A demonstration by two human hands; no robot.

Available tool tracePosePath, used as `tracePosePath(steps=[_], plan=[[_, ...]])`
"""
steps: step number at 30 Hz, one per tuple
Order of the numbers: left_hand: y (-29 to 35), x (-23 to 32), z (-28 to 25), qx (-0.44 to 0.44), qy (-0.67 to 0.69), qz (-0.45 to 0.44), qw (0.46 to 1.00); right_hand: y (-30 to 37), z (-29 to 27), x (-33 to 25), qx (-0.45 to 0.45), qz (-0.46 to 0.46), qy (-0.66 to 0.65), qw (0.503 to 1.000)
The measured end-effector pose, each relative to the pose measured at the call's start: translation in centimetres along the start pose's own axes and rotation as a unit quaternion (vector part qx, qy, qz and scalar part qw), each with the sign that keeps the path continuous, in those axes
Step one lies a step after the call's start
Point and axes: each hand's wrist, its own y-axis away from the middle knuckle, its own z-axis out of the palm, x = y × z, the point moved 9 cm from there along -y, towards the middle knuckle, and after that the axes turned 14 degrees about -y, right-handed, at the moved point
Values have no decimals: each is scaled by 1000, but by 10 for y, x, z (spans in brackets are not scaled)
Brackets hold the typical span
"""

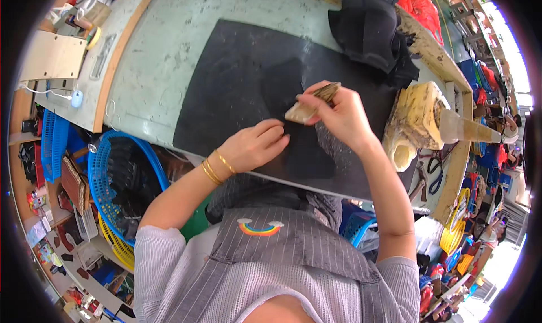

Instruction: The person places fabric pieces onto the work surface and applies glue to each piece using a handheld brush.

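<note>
My right hand (345, 113) grips a flat glue brush (299, 113), its pale, caked end pointing left and down above a dark sheet. Close by on the left, my left hand (254, 147) rests low over the work with its fingers curled together; whatever they pinch is hidden. Beneath both hands lies a large black sheet (220, 69) on the table. Flat black cut pieces (282, 81) lie on it and blend into its colour. One more dark piece (310, 156) sits just below the brush, near the front edge.
At right stands a glue-crusted yellow container (418, 111) with a pale cone (468, 128) sticking out. Scissors (436, 173) lie beyond it. Stacked black shaped pieces (367, 32) sit at the far right. A blue basket (101, 179) of dark pieces stands left, below the table.
</note>
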Motion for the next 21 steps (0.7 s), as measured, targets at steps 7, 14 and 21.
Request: tracePosePath(steps=[7, 14, 21], plan=[[3, -4, 5, 10, -27, -18, 999, 79, 13, 7, -54, -103, 116, 986], [-8, -6, -17, 17, -22, -43, 999, 115, -45, -57, 79, -148, 1, 986], [1, -28, -15, -21, 54, -87, 995, -16, -12, -14, 82, -103, 87, 988]])
